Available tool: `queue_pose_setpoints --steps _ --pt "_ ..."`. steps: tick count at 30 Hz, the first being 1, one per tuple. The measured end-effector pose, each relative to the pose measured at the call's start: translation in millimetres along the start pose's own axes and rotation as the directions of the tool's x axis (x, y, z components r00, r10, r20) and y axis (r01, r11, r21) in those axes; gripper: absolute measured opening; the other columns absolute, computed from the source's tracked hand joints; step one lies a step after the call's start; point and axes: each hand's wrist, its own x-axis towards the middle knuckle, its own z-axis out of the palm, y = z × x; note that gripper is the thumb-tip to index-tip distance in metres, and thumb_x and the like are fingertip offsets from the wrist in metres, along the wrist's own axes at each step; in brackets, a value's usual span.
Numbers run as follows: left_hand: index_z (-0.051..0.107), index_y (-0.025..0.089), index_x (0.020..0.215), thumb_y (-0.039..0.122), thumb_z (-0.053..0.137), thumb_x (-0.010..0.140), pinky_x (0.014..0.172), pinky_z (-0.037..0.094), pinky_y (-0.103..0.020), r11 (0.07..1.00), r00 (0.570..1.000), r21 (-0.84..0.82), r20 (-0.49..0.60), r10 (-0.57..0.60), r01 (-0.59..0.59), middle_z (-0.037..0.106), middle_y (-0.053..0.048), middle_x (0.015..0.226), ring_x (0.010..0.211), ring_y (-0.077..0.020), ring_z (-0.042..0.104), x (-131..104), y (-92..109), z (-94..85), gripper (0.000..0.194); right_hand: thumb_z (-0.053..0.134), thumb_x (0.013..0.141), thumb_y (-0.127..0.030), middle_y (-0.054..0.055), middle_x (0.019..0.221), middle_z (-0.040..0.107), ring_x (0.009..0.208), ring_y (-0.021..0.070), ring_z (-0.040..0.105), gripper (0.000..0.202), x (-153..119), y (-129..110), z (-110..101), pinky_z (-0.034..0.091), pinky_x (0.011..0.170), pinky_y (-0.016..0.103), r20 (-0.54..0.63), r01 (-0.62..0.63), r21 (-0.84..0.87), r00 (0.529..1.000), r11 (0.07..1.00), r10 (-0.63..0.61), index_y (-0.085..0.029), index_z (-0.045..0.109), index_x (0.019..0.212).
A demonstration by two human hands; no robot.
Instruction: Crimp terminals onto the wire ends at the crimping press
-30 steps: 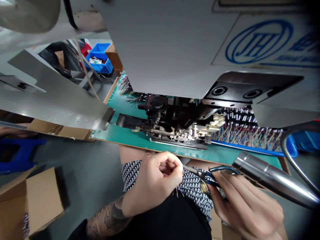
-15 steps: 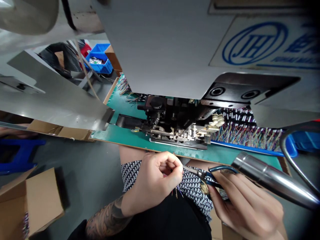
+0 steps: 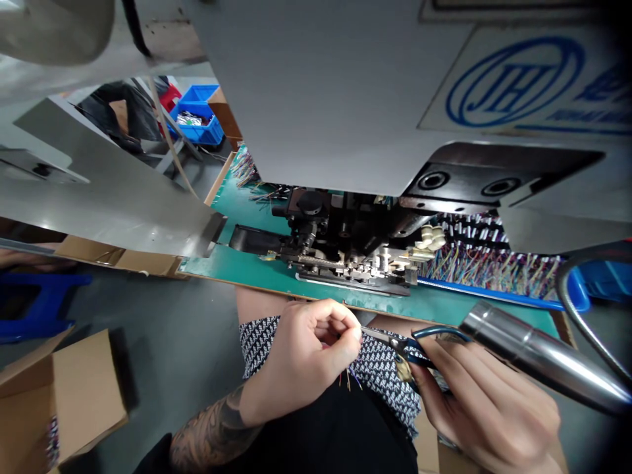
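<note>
Above my lap, my left hand (image 3: 316, 352) is closed with thumb and forefinger pinched together. Several thin coloured wires (image 3: 348, 378) stick out below its fingers, and their upper ends are hidden in the hand. My right hand (image 3: 486, 395) grips blue-handled scissors (image 3: 405, 346). Their blades point left and reach the pinched fingertips of my left hand; what lies between the blade tips cannot be seen. A small yellowish piece (image 3: 403, 368) shows beside the lower handle, near my right fingertips.
Just beyond my hands stands a machine with a dark metal crimping head (image 3: 345, 253) on a green tabletop (image 3: 257, 280). A blue tray (image 3: 494, 294) of bundled wires lies at right. A shiny metal tube (image 3: 533, 352) juts in near my right hand. Cardboard boxes (image 3: 89, 388) stand at left.
Both hands and the scissors hold nearly the same place and pose. The view has shifted very slightly, most visibly at the machine's upper right.
</note>
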Motion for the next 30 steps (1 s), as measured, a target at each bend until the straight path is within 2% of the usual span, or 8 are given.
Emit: queue_pose_setpoints --steps 12,18,25,30 --pt "0.072 0.017 0.077 0.017 0.07 0.083 0.059 0.06 -0.026 1.0 1.0 -0.014 0.0 0.008 -0.008 0.079 -0.006 0.073 0.067 -0.021 0.078 -0.6 0.7 -1.0 0.006 0.073 0.102 -0.017 0.013 0.082 0.084 0.069 0.0267 0.079 0.012 2.4 -0.1 -0.4 0.057 0.082 0.043 -0.002 -0.003 0.023 1.0 1.0 0.003 -0.009 0.075 0.11" --pt "0.072 0.017 0.078 0.018 0.071 0.084 0.058 0.059 -0.027 1.0 1.0 -0.019 -0.001 -0.002 0.002 0.079 -0.007 0.073 0.066 -0.0211 0.077 -0.1 0.1 -1.1 0.006 0.079 0.097 -0.016 0.011 0.08 0.082 0.068 0.0234 0.077 0.018 0.3 0.7 -1.1 0.056 0.073 0.036 -0.034 -0.063 0.039 0.997 0.997 0.065 -0.008 0.075 0.112" --pt "0.07 0.018 0.081 0.02 0.072 0.087 0.058 0.058 -0.027 1.0 1.0 -0.005 0.004 -0.012 0.012 0.08 -0.007 0.076 0.068 -0.0203 0.077 -1.3 -1.0 -2.3 0.007 0.073 0.099 -0.02 0.007 0.079 0.081 0.064 0.0213 0.076 0.016 6.7 0.9 -3.6 0.053 0.065 0.034 0.049 -0.103 0.054 0.994 0.993 0.101 -0.014 0.072 0.113" --pt "0.069 0.019 0.081 0.02 0.073 0.087 0.056 0.056 -0.026 1.0 1.0 -0.014 0.0 -0.017 0.017 0.08 -0.006 0.076 0.067 -0.0194 0.077 -2.2 -1.4 -1.0 0.007 0.074 0.098 -0.026 0.007 0.092 0.083 0.07 0.0239 0.078 0.023 -3.7 1.8 -1.5 0.056 0.068 0.037 0.074 -0.205 0.084 0.977 0.975 0.199 -0.02 0.073 0.121"
